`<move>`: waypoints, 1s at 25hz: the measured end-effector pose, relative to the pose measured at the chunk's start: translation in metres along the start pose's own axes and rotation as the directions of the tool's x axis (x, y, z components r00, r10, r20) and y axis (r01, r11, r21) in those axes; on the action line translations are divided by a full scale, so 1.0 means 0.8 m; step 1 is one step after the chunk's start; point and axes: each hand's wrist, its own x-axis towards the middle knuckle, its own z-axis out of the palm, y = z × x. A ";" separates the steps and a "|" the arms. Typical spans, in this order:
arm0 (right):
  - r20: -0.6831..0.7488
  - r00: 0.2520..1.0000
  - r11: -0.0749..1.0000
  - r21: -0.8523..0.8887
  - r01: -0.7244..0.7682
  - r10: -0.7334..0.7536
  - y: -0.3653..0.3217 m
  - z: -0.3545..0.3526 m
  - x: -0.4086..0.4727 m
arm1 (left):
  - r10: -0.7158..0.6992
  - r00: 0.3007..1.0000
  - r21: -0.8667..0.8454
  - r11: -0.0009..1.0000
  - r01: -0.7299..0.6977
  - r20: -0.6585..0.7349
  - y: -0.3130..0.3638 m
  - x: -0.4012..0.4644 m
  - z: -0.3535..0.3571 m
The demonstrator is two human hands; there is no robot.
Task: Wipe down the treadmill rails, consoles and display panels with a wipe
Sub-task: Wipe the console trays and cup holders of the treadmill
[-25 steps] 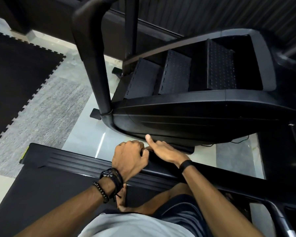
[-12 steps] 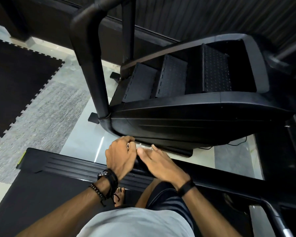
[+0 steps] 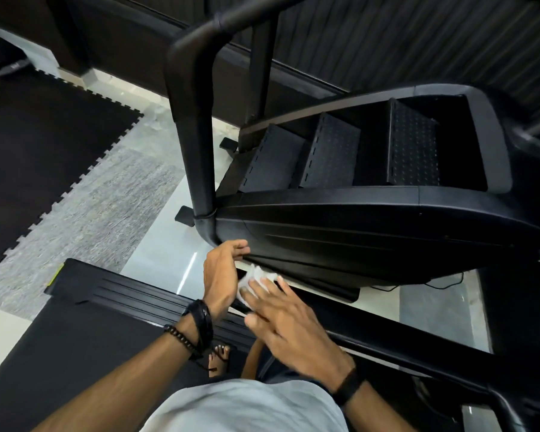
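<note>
Readying the white wipe (image 3: 256,280) between an open left hand (image 3: 223,275) and a flat-fingered right hand (image 3: 281,316), he seems about to wipe the treadmill side rail (image 3: 131,294) next.

Both hands, left hand (image 3: 222,275) and right hand (image 3: 281,313), hold white wipe (image 3: 256,280) at center; stair machine (image 3: 371,232) at 2 o'clock.

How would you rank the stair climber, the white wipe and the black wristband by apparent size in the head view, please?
1. Stair climber, by far the largest.
2. White wipe.
3. Black wristband; it looks close in size to the wipe, so that order is unsure.
</note>
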 end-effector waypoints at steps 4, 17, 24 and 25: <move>-0.090 0.992 0.996 -0.011 -0.088 0.087 0.040 -0.007 -0.057 | -0.019 0.989 -0.087 0.996 0.032 0.146 -0.018 -0.008 -0.016; -0.036 0.996 0.995 -0.058 -0.086 0.084 0.015 -0.007 0.016 | -0.122 0.959 -0.022 0.991 0.132 0.257 -0.026 -0.010 -0.068; 0.012 0.996 0.991 -0.099 0.094 -0.094 0.004 0.000 -0.015 | -0.077 0.970 0.019 0.997 0.075 0.230 -0.022 -0.006 -0.079; -0.013 0.999 0.996 -0.076 0.042 -0.044 0.023 -0.002 -0.025 | -0.074 0.967 0.032 0.997 0.069 0.243 -0.023 -0.007 -0.079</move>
